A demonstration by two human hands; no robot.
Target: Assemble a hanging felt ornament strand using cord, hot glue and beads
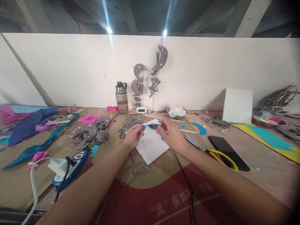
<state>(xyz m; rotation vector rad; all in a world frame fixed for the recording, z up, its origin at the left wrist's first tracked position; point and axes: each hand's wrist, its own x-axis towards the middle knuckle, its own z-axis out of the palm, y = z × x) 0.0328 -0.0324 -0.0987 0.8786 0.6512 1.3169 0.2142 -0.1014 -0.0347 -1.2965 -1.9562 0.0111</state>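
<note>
Pale wall panels (197, 72) rise along the back edge of a cardboard-covered table (110, 187), with grey crescent hangings (162, 57) dotted pink and orange against them. Over a white sheet (153, 148) mid-table, the person's left hand (136, 136) pinches a small teal piece (143, 127). The right hand (167, 129) grips a dark pen-like tool (153, 125), its tip towards that piece; whether they touch is unclear. Near the back edge stand a bottle (122, 101) and white clock (141, 110); yellow-handled scissors (217, 154) lie right of the sheet, beside a black phone (231, 153).
</note>
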